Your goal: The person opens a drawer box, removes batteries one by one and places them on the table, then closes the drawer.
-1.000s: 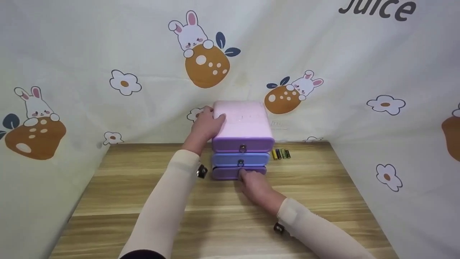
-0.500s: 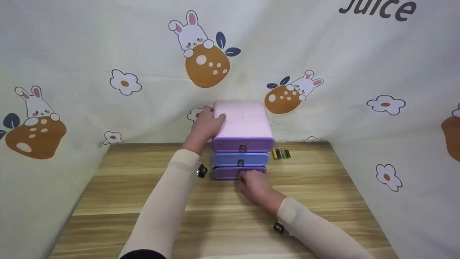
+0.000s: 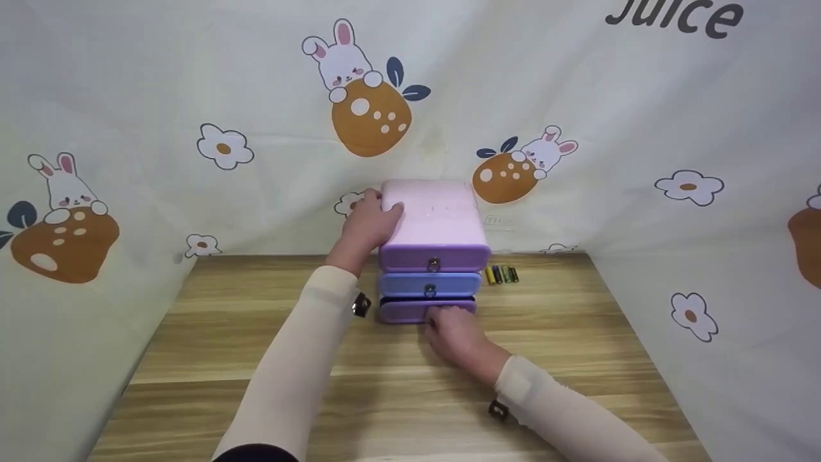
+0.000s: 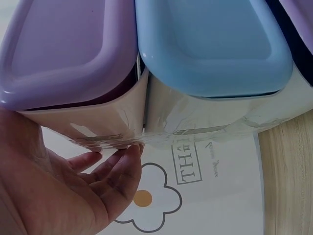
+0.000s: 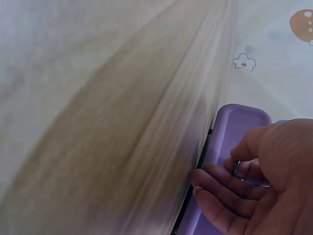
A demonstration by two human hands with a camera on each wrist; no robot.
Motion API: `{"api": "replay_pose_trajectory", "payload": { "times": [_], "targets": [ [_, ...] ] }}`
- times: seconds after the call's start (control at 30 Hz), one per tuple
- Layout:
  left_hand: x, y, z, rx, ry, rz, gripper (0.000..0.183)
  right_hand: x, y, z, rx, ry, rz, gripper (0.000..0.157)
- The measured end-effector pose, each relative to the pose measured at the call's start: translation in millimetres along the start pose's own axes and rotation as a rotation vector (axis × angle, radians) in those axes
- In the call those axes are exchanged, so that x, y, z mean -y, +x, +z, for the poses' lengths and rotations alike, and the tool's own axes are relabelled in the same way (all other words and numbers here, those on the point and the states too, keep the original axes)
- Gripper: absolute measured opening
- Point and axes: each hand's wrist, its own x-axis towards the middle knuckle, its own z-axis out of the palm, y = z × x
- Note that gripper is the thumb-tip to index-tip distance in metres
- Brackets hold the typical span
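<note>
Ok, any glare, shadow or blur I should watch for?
Head: soft shadow on the table beside the left sleeve; batteries too small to read. Left wrist: bright reflections streak the drawer unit's side. Right wrist: table grain blurred, metal pull discernible.

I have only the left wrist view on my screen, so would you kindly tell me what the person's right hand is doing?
Observer: The right hand pinches the small metal ring pull of the bottom purple drawer.
Operator: Thank you. Is there anything loose on the table that I am missing?
Observer: Yes, what look like four batteries lie side by side, just to the right of the drawer unit in the head view.
Operator: That helps. I see the left hand's fingers, but where is its thumb?
Observer: In the head view, the left hand has its thumb on the unit's pink top, near its left edge.
</note>
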Motion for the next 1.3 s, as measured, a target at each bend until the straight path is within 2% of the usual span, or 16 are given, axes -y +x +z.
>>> {"api": "replay_pose_trajectory", "payload": {
  "times": [0.17, 0.6, 0.93, 1.3],
  "targets": [
    [0.6, 0.0, -0.2, 0.003, 0.006, 0.016, 0.074, 3.5, -4.3, -2.1, 0.017, -0.035, 0.018, 0.017],
    [-0.8, -1.8, -0.8, 0.006, 0.009, 0.012, 0.075, 10.0, -15.4, -6.6, 0.007, -0.065, -0.022, 0.029],
    [0.5, 2.0, -0.5, 0.012, 0.012, 0.012, 0.073, 14.5, -19.6, -12.2, 0.049, -0.036, -0.009, 0.018],
    [0.0, 0.8, -0.8, 0.007, 0.019, 0.024, 0.074, 15.6, -25.6, -16.6, 0.063, -0.007, -0.008, 0.021]
  ]
}}
